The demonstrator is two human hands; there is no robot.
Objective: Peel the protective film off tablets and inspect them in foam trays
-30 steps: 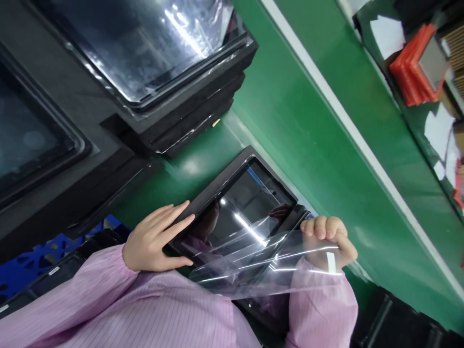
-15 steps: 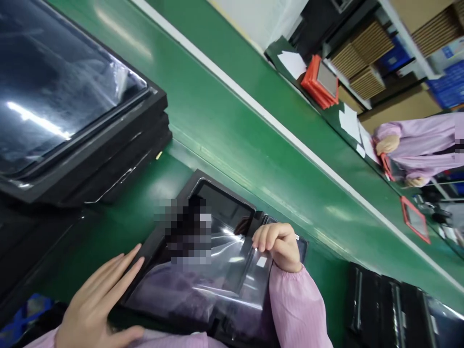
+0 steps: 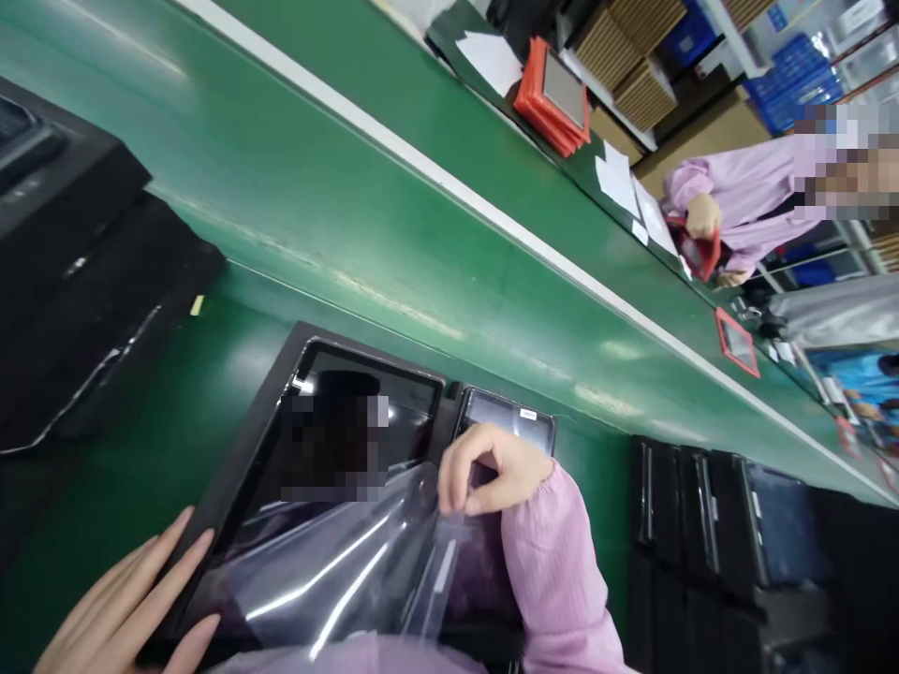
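In front of me a black foam tray (image 3: pixel 258 412) holds a glossy dark screen panel (image 3: pixel 414 398). Beside it in the tray lies a narrower panel (image 3: pixel 498 412) with a small white label. A clear plastic film (image 3: pixel 337 562) rises in creases over the lower part of the large screen. My right hand (image 3: pixel 495 468) pinches the film's upper right part above the gap between the panels. My left hand (image 3: pixel 126 604) rests with fingers stretched along the tray's left edge, holding nothing. The tray's lower end is partly hidden by the film and my sleeve.
Stacked black foam trays (image 3: pixel 84 253) stand at left, and further trays with panels (image 3: pixel 709 515) at right. A green bench with a white strip (image 3: pixel 449 178) runs diagonally behind. Across it are red-framed pieces (image 3: pixel 554 98), papers (image 3: pixel 484 61) and a co-worker in pink (image 3: pixel 744 187).
My right hand has lifted the film, which lay flatter over the panels and now bunches upward. The view has shifted, so the tray and both hands appear further left.
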